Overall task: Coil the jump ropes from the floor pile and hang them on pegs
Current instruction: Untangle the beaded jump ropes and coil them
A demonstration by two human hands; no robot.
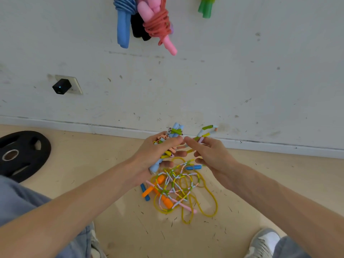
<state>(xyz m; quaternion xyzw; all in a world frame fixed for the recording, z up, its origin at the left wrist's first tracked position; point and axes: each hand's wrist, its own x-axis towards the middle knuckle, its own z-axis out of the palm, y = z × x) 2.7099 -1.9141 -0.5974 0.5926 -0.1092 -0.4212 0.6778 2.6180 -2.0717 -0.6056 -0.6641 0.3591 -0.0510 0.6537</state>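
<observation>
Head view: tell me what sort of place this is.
Probably a gym or home workout room: a black weight plate lies on the floor, coiled jump ropes hang on the wall, and a tangled rope pile lies below them.

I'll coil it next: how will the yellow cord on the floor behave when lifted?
Probably floppy: the yellow cord lies in loose, uneven loops. Likely light, being thin. It may snag, since the beaded rope and an orange handle lie tangled across it.

The beige floor carried a tangled rope pile and a black weight plate off left.
</observation>
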